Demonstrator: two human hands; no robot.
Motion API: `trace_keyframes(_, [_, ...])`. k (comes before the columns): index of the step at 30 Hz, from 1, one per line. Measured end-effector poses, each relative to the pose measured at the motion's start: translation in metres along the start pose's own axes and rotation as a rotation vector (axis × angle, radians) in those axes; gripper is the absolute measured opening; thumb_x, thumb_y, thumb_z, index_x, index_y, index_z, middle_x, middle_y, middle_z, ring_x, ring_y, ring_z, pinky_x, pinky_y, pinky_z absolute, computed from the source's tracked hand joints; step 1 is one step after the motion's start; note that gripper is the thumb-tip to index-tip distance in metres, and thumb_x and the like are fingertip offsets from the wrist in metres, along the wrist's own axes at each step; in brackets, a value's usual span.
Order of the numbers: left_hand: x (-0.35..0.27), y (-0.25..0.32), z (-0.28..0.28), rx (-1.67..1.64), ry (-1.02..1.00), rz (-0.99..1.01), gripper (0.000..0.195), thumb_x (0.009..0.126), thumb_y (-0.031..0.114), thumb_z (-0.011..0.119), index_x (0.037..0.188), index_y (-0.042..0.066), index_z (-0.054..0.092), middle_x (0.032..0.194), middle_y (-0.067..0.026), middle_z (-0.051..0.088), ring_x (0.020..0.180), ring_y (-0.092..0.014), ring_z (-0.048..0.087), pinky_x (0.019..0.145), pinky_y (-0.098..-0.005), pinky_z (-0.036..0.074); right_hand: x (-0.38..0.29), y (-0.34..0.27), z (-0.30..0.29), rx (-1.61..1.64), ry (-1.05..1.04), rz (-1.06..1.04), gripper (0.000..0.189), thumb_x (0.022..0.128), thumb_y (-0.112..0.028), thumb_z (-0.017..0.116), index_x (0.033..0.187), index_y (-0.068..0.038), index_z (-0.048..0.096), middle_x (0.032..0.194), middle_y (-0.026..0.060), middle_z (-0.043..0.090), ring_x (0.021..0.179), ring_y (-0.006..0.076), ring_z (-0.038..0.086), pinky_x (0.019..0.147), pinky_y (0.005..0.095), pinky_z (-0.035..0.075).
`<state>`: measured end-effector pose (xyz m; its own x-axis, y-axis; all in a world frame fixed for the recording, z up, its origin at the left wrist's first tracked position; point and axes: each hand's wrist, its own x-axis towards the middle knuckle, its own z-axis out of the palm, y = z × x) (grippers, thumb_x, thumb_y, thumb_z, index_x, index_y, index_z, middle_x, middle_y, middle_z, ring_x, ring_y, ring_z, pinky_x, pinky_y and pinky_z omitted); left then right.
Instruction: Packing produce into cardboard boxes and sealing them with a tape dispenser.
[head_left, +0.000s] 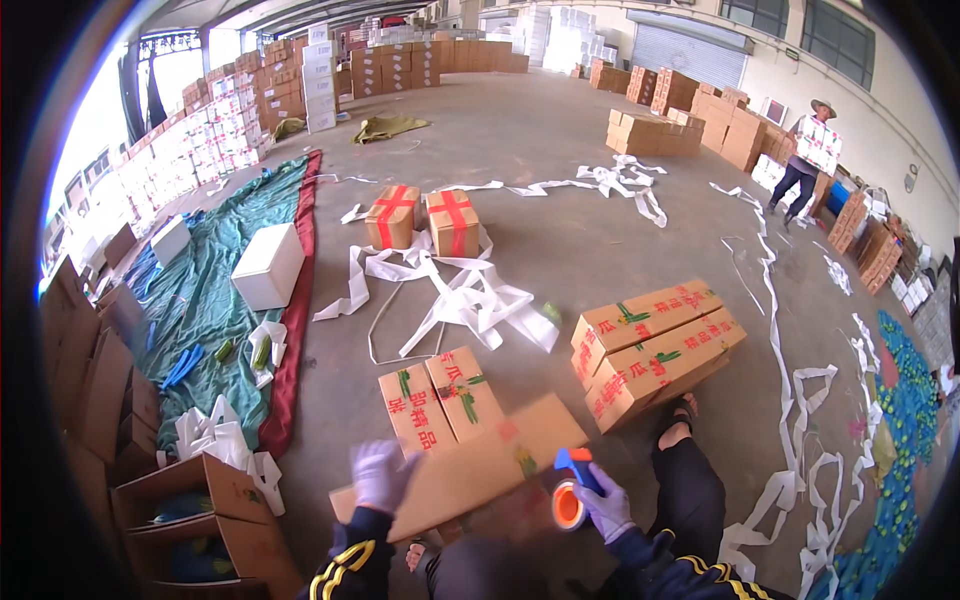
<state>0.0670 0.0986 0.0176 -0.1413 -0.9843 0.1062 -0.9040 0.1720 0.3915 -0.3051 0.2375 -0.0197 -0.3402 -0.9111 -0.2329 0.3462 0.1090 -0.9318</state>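
A long cardboard carton (465, 476), slightly blurred, lies at a slant right before me. Over its left part is my left hand (379, 472) in a pale lilac glove, thumb apart and nothing held; whether it presses on the cardboard is unclear. My right hand (609, 504), gloved alike, grips a blue and orange tape dispenser (579, 469) with a tape roll (568, 508) on an orange core. The dispenser is just off the carton's right end. Two printed cartons (420, 409) stand just beyond the long one. To their right, more printed cartons (660, 345) sit side by side near my foot.
Two red-taped boxes (452, 223) stand ahead, beside tangled white strips (480, 300). A white foam box (268, 266) rests on a green tarp (217, 247) at left. Open cartons (202, 517) are at lower left. A person (806, 161) carries boxes at far right.
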Motion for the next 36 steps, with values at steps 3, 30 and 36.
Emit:
trace_keyframes(3, [-0.059,-0.085,-0.008,0.026,0.374,-0.62,0.079,0.083,0.059,0.067,0.133,-0.001,0.053,0.138,-0.0209,0.053,0.129,-0.041,0.045,0.105,-0.0473,0.037,-0.005,-0.015,0.002,0.071,0.02,-0.022,0.07,0.084,0.004,0.071,0.145,0.009,0.036,0.122,0.0144,0.058,0.1,0.0179,0.064,0.09,0.0298,0.055])
trace_keyframes(30, [-0.116,-0.161,0.038,-2.048,-0.012,-0.671,0.069,0.093,0.062,0.046,0.133,0.006,0.054,0.128,-0.0148,0.061,0.112,-0.033,0.061,0.098,-0.0478,0.05,0.184,-0.068,0.086,0.347,-0.314,0.06,0.048,0.096,-0.029,0.052,0.137,-0.003,0.048,0.133,0.0105,0.057,0.121,0.0228,0.057,0.106,0.0384,0.046])
trace_keyframes(36, [-0.152,-0.183,0.091,-1.837,0.234,-0.533,0.045,0.081,0.039,0.058,0.113,0.007,0.059,0.121,-0.014,0.061,0.114,-0.032,0.058,0.101,-0.0469,0.047,0.153,-0.042,0.073,-0.063,-0.419,-0.216,0.068,0.087,-0.003,0.064,0.148,0.003,0.036,0.141,0.0124,0.051,0.125,0.0187,0.053,0.107,0.0334,0.043])
